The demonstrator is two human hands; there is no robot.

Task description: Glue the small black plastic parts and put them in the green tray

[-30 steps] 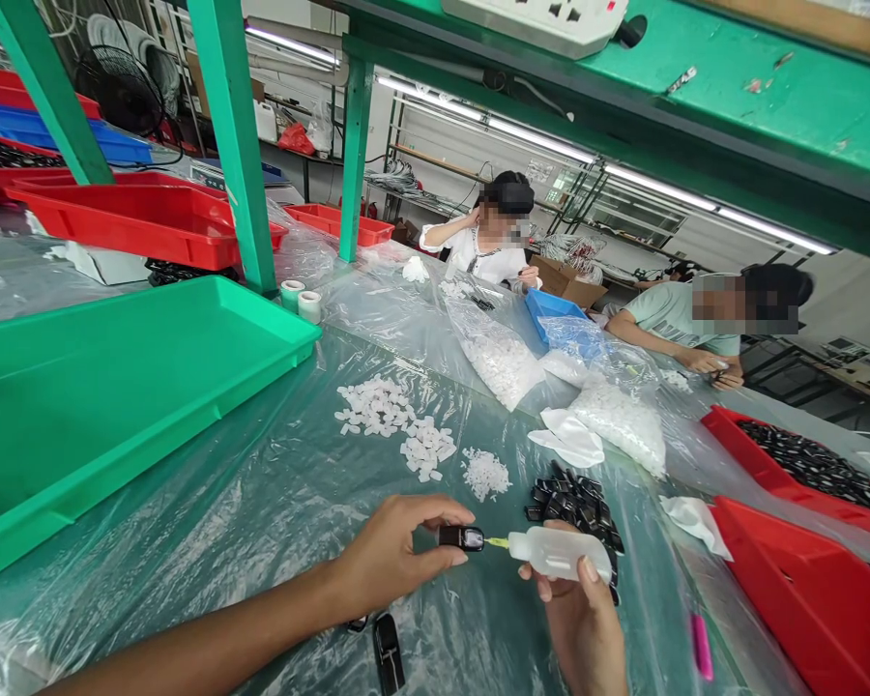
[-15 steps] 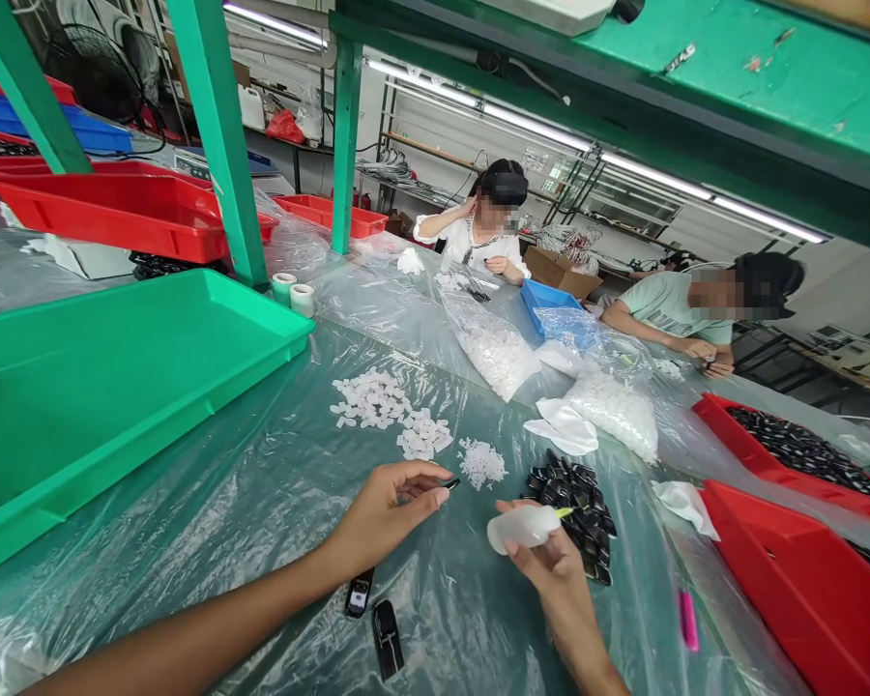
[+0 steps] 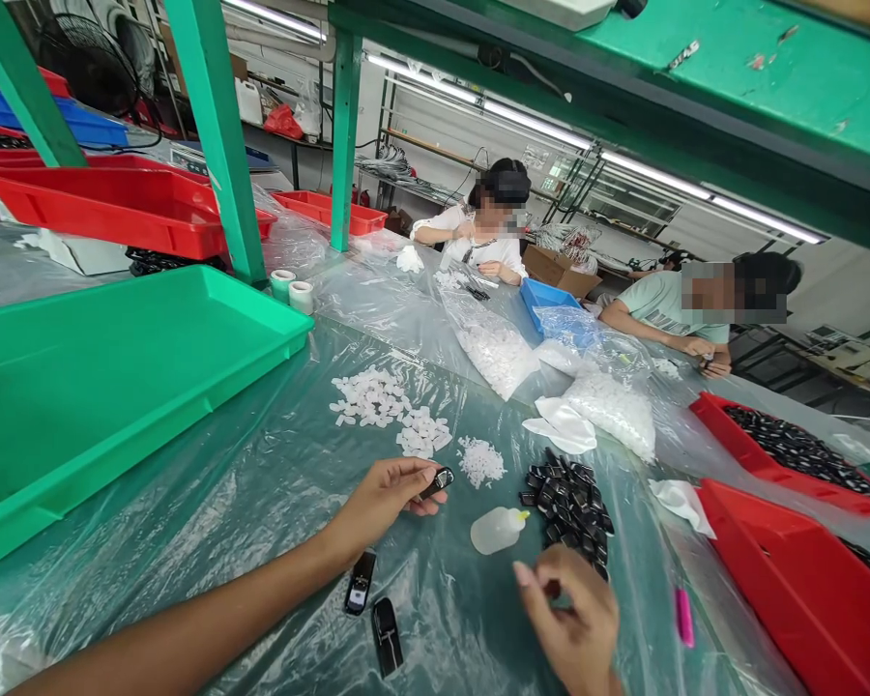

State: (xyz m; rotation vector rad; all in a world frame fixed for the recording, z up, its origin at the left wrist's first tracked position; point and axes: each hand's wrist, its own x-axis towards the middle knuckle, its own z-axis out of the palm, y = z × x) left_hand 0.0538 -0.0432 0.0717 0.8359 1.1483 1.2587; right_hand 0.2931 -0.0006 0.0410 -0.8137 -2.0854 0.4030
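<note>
One broad green tray (image 3: 130, 377) takes up the left of the tabletop (image 3: 261, 483), which is covered in clear plastic sheeting. A red tray (image 3: 108, 217) sits behind it, beyond a green post (image 3: 214, 145), and two small rolls (image 3: 291, 292) stand together near its far right corner.

Farther right, two black pieces (image 3: 387, 636) lie apart on the sheeting, just below the wrist of the left hand (image 3: 384, 498). That hand is closed in a pinch — thumb and fingertips gripping a black part (image 3: 437, 482), whose glossy end points out to the right. Past it, away from the wearer, are three heaps of white bits: a wide one (image 3: 369, 396), a smaller one (image 3: 424, 433) almost joined to it, and a finer-grained one (image 3: 481, 462) to their right.

Right of the left hand, a whitish squeeze bottle (image 3: 497, 532) lies on its side, its yellow tip pointing right. Near its base is the right hand (image 3: 572, 609), half open — fingers loosely curled, thumb held away from them, well short of the bottle. Its knuckles overlap the lower edge of a pile of black parts (image 3: 569, 507); whether they touch cannot be told. A pink stick-like object (image 3: 684, 617) lies to the right of that hand, and a red tray (image 3: 804, 590) rests beyond, at the right edge.
</note>
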